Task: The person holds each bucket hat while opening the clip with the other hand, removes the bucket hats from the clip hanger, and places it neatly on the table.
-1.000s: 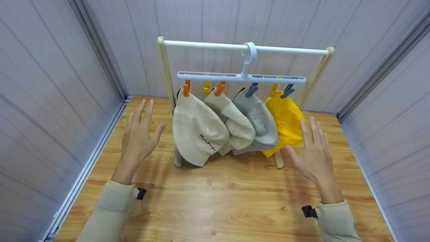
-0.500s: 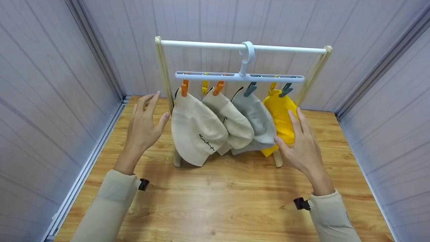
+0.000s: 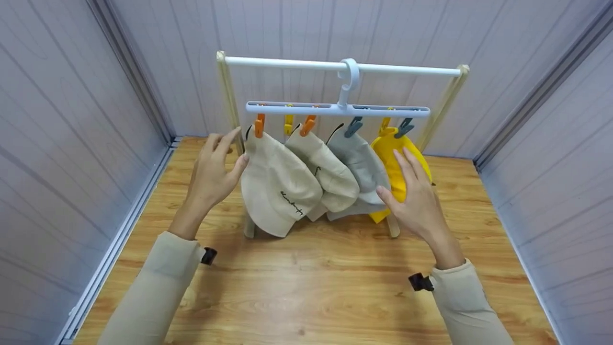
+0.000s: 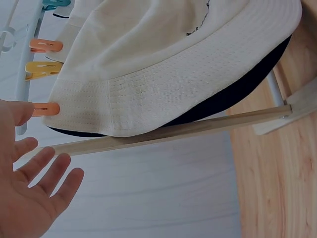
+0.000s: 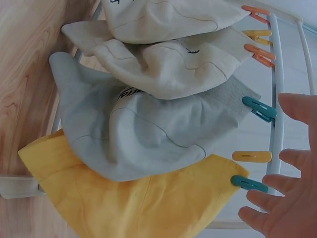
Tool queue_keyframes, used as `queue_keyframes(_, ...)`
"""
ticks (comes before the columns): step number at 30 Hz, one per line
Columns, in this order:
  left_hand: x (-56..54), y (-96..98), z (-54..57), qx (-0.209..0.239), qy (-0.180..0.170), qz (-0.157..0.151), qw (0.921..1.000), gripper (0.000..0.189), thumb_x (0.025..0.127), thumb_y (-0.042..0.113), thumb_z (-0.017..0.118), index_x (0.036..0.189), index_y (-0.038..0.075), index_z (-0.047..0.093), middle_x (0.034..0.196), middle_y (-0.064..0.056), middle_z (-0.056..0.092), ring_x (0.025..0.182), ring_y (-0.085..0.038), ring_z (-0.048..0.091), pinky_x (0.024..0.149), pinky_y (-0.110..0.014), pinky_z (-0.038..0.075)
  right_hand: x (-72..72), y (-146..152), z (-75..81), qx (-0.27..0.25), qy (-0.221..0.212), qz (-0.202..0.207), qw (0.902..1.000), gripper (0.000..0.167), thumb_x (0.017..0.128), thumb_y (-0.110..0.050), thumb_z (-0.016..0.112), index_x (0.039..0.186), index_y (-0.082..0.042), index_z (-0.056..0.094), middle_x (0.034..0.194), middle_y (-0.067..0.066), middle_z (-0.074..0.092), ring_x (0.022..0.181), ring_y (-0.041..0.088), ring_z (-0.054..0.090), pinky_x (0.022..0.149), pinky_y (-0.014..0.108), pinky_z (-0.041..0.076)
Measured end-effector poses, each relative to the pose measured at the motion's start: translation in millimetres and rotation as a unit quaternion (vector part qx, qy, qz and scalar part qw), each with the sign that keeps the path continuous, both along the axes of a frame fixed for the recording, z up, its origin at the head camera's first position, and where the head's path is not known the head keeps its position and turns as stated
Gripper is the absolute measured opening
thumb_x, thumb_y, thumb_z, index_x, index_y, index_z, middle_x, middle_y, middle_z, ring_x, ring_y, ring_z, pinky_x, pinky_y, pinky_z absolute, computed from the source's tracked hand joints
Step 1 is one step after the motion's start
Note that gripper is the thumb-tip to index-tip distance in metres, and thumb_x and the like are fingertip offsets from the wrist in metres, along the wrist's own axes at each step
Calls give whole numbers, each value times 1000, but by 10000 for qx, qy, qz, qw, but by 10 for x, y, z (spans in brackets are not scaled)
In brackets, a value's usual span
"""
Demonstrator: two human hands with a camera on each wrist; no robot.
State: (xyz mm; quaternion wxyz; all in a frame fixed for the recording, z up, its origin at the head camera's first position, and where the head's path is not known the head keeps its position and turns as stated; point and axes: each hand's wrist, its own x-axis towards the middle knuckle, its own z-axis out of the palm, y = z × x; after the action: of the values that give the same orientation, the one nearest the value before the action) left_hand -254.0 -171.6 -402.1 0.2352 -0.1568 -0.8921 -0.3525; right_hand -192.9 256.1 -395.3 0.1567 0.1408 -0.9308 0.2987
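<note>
Four bucket hats hang in a row from a pale clip hanger (image 3: 292, 109). In the head view the leftmost is a cream hat (image 3: 268, 187) with black script, then a second cream hat (image 3: 337, 184), a grey hat (image 3: 359, 155) and a yellow hat (image 3: 384, 148). My left hand (image 3: 213, 170) is beside the first cream hat, its fingers spread near the orange clip (image 4: 45, 109) in the left wrist view. In front of the yellow hat is my right hand (image 3: 419, 206), fingers extended, thumb overlapping the grey hat. Teal clips (image 5: 250, 183) lie just past its fingertips in the right wrist view. Neither hand holds anything.
The hanger hooks over the white rod (image 3: 287, 63) of a wooden-legged rack (image 3: 443, 115). Yellow clips (image 3: 289, 125) hang among the others. The rack stands on a wood-grain floor (image 3: 297, 287), with pale panel walls (image 3: 48, 143) on the left, right and back.
Both hands have moved inward toward the hats: the left one rightward to the first cream hat, the right one leftward and up over the yellow hat. The hats still hang from the clips.
</note>
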Motion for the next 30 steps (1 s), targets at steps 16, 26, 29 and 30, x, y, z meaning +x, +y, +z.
queue_keyframes(16,-199,98,3,1013,-422,-319,9934,49,104,16,66,151,5,57,112,-20,56,103,-30,66,93,-46,61,-122,-347,97,-914,-266,739,9927,76,101,-29,73,166,-14,36,172,10,30,157,33,30,126,63,27)
queue_keyframes(26,-260,209,-7,1190,-393,70,9921,46,105,14,65,149,3,60,107,-15,54,98,-22,59,92,-37,59,-182,-588,128,-1225,-439,918,9872,72,102,-26,73,163,-7,39,170,15,35,157,33,31,127,58,27)
queue_keyframes(29,-277,236,-15,1217,-316,144,9920,44,104,11,65,147,1,61,106,-16,54,96,-24,58,91,-38,59,-195,-667,132,-1234,-441,988,9864,72,102,-28,72,163,-7,40,170,14,36,158,33,29,127,59,27)
queue_keyframes(30,-280,244,-15,1228,-294,155,9919,43,104,11,65,146,1,62,107,-17,54,96,-25,57,91,-39,59,-202,-693,131,-1239,-409,1025,9861,71,102,-28,72,162,-6,40,169,14,37,157,34,29,126,59,29)
